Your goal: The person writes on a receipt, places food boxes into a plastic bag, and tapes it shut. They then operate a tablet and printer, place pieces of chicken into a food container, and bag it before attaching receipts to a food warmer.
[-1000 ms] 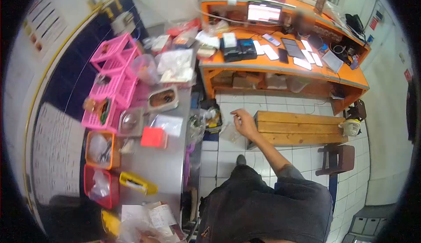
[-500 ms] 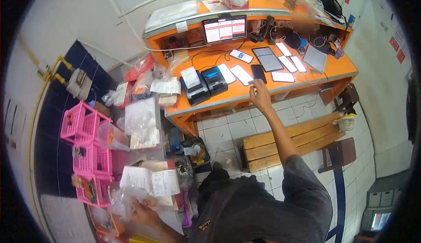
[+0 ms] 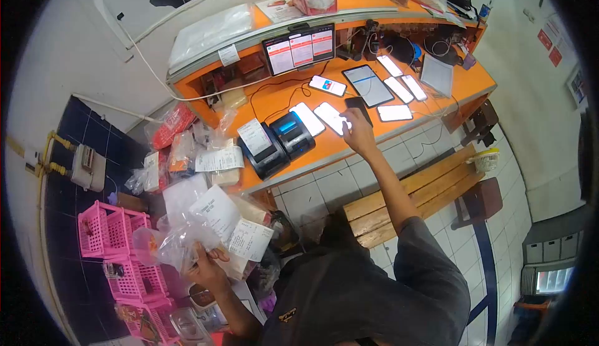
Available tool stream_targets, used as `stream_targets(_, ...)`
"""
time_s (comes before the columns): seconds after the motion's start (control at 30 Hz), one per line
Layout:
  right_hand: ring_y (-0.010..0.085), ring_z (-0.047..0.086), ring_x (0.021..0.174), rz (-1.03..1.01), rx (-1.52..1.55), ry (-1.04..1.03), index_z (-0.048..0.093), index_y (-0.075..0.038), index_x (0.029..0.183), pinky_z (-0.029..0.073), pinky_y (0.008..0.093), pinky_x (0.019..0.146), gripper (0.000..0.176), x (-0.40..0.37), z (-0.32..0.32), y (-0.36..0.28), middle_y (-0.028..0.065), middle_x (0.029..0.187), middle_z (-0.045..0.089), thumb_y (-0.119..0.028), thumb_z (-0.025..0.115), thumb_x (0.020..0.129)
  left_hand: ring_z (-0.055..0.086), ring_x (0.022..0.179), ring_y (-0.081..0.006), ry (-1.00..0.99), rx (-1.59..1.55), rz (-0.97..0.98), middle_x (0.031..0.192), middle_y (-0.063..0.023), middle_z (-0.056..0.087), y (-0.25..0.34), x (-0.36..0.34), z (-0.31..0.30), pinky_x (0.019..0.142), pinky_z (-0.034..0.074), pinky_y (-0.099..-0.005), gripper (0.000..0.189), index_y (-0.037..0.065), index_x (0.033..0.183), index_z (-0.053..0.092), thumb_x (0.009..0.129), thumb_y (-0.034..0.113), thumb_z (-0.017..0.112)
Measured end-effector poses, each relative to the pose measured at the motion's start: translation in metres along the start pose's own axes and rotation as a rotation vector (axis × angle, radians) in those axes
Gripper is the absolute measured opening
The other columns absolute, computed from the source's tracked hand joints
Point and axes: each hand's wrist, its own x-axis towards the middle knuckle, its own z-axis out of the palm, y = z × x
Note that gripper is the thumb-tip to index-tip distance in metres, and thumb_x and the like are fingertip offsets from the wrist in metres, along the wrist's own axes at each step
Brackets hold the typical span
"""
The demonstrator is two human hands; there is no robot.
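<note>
My left hand (image 3: 207, 270) is closed on the gathered top of a clear plastic bag (image 3: 178, 246). Beside it, a long printed receipt (image 3: 215, 212) and a second receipt (image 3: 251, 240) lie over a bag with a box in it. On the orange counter, my right hand (image 3: 359, 135) reaches over the lower end of a phone with a bright white screen (image 3: 329, 115), a finger extended onto it. It holds nothing that I can see. A dark-screened phone (image 3: 357, 104) lies just beyond this hand, partly hidden by it.
Several lit phones and a tablet (image 3: 368, 85) cover the orange counter (image 3: 281, 90). Two black receipt printers (image 3: 265, 155) stand at its left, below a screen (image 3: 299, 49). Pink baskets (image 3: 103, 233) are at the left; a wooden bench (image 3: 418, 196) is on the right.
My right hand has shifted from the dark phone to the lit one on its left. My left hand has lifted the plastic bag, and the receipts beside it have tilted. The view has turned.
</note>
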Motion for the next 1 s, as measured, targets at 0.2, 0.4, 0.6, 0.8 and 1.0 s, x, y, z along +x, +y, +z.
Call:
stream_targets(0.2,0.0358,0.063,0.102,-0.013,-0.104,-0.067,0.064,-0.006,0.108,0.054,0.044,0.082,0.024,0.046,0.04,0.011,0.0156,0.125,0.057,-0.008,0.061,0.085,0.044,0.042,-0.0099,0.076,0.042,0.006,0.063,-0.0045,0.054,-0.018,0.022,0.036,0.034,0.04,-0.0271,0.008,0.001,0.091,0.058,0.097,0.007,0.06)
stream_targets(0.4,0.0372,0.063,0.108,-0.075,-0.084,-0.167,0.063,-0.004,0.111,0.054,0.0444,0.087,0.027,0.105,0.079,0.035,0.0189,0.145,0.045,-0.006,0.061,0.084,0.044,0.041,-0.0101,0.139,0.09,-0.01,0.063,-0.0049,0.053,-0.033,0.038,0.046,0.034,0.041,-0.028,0.007,0.002,0.094,0.058,0.097,0.008,0.059)
stream_targets(0.6,0.0365,0.063,0.109,-0.11,-0.113,-0.227,0.063,-0.002,0.11,0.056,0.0441,0.081,0.029,0.138,0.108,0.044,0.0208,0.151,0.037,-0.004,0.061,0.081,0.045,0.041,-0.0103,0.198,0.106,0.016,0.064,-0.0059,0.054,-0.042,0.045,0.075,0.034,0.041,-0.0284,0.005,0.002,0.096,0.057,0.097,0.007,0.058)
stream_targets(0.8,0.0335,0.065,0.094,-0.158,-0.12,-0.195,0.066,-0.001,0.102,0.057,0.0426,0.073,0.023,0.152,0.118,0.054,0.0259,0.149,0.038,-0.004,0.061,0.08,0.045,0.042,-0.0109,0.193,0.113,0.025,0.066,-0.0065,0.055,-0.047,0.049,0.093,0.033,0.041,-0.0288,0.005,0.002,0.096,0.057,0.097,0.006,0.058)
stream_targets(1.0,0.033,0.065,0.094,-0.157,-0.111,-0.171,0.066,-0.001,0.101,0.057,0.0424,0.071,0.023,0.16,0.127,0.063,0.0236,0.152,0.035,-0.003,0.06,0.079,0.044,0.041,-0.0107,0.195,0.141,0.015,0.066,-0.0066,0.055,-0.054,0.053,0.1,0.033,0.04,-0.0285,0.006,0.001,0.094,0.056,0.097,0.007,0.058)
